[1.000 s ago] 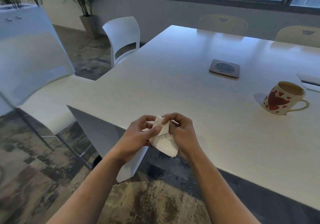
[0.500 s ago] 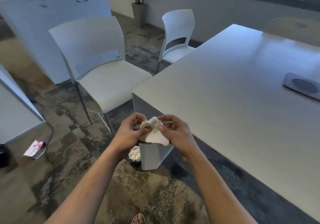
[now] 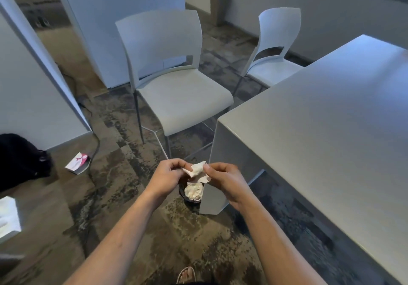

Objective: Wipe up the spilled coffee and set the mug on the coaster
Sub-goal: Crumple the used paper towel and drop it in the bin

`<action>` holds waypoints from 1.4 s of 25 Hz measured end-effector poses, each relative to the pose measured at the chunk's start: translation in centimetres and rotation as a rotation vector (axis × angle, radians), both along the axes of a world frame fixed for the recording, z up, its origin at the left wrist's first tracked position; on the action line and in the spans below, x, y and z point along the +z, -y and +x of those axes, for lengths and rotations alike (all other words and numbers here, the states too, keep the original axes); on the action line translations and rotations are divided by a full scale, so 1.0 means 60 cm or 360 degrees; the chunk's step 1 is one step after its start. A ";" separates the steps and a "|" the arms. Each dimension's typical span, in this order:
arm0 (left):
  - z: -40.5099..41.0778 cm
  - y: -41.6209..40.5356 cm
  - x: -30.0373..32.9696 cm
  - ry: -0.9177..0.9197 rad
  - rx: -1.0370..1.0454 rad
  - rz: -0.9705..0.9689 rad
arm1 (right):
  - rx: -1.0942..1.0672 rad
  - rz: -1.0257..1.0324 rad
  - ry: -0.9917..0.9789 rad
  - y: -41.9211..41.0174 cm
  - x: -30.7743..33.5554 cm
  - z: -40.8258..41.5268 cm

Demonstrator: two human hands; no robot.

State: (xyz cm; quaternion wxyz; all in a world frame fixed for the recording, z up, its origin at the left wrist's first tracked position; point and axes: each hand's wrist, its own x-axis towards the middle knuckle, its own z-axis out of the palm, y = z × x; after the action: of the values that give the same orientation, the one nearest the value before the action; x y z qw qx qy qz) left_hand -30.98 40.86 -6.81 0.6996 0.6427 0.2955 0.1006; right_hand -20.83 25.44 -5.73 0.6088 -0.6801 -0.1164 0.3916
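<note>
A crumpled white paper tissue (image 3: 197, 172) hangs between both hands, beside the corner of the white table (image 3: 331, 134). My left hand (image 3: 166, 175) pinches its left edge and my right hand (image 3: 223, 176) pinches its right edge. Directly below the tissue, a small dark bin (image 3: 191, 193) stands on the floor against the table leg, with another crumpled white wad inside. The mug and the coaster are out of view.
A white chair (image 3: 174, 79) stands just beyond the bin, a second white chair (image 3: 273, 50) farther right. A black bag (image 3: 19, 161) and a small pink-and-white packet (image 3: 77, 163) lie on the patterned floor at left. A sandalled foot (image 3: 186, 274) shows at the bottom.
The view has swung left and down, away from the tabletop; the mug and then the coaster have left the frame. Both hands carried the tissue off the table to above the floor bin.
</note>
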 end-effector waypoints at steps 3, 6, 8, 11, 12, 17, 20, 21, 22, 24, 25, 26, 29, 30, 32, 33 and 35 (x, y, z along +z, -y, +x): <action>0.007 -0.006 -0.026 -0.0114 0.0000 -0.0004 | -0.0120 -0.0167 0.0166 -0.033 -0.038 0.001; 0.014 -0.011 -0.057 -0.0223 0.0011 0.0011 | -0.0205 -0.0209 0.0181 -0.057 -0.079 0.005; 0.017 -0.016 -0.083 -0.0314 0.0060 0.0111 | -0.0190 -0.0260 0.0217 -0.066 -0.112 0.008; 0.019 -0.023 -0.135 -0.0437 0.0063 0.0230 | -0.0158 -0.0298 0.0195 -0.077 -0.168 0.011; 0.022 -0.025 -0.156 -0.0478 0.0082 0.0262 | -0.0155 -0.0297 0.0187 -0.082 -0.188 0.014; 0.052 -0.030 -0.284 -0.0721 0.0440 0.0244 | -0.0148 -0.0433 0.0315 -0.117 -0.303 0.028; 0.084 -0.047 -0.377 -0.0783 0.0523 0.0230 | -0.0190 -0.0580 0.0385 -0.145 -0.391 0.041; 0.094 -0.051 -0.408 -0.0788 0.0525 0.0242 | -0.0218 -0.0619 0.0387 -0.151 -0.423 0.045; 0.103 -0.056 -0.437 -0.0792 0.0519 0.0258 | -0.0244 -0.0649 0.0380 -0.158 -0.452 0.046; 0.119 -0.065 -0.503 -0.0785 0.0528 0.0224 | -0.0306 -0.0717 0.0326 -0.174 -0.514 0.047; 0.128 -0.070 -0.533 -0.0753 0.0542 0.0167 | -0.0331 -0.0742 0.0302 -0.181 -0.538 0.049; 0.138 -0.075 -0.560 -0.0707 0.0549 0.0112 | -0.0332 -0.0754 0.0292 -0.188 -0.561 0.052; 0.179 -0.102 -0.632 -0.0577 0.0587 0.0025 | -0.0280 -0.0732 0.0324 -0.214 -0.618 0.075; 0.196 -0.115 -0.651 -0.0534 0.0586 -0.0011 | -0.0285 -0.0700 0.0336 -0.225 -0.631 0.086; 0.227 -0.139 -0.681 -0.0434 0.0449 -0.0158 | -0.0302 -0.0638 0.0338 -0.240 -0.653 0.107; 0.237 -0.148 -0.692 -0.0410 0.0356 -0.0218 | -0.0287 -0.0645 0.0329 -0.244 -0.662 0.114; 0.238 -0.154 -0.700 -0.0377 0.0222 -0.0312 | -0.0206 -0.0688 0.0316 -0.243 -0.676 0.118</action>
State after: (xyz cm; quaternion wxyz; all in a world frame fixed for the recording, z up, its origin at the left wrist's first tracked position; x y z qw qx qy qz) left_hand -16.69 50.09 -48.78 0.7105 0.5567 0.4283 0.0431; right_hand -13.74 40.01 -46.27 0.4584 -0.8358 -0.0454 0.2987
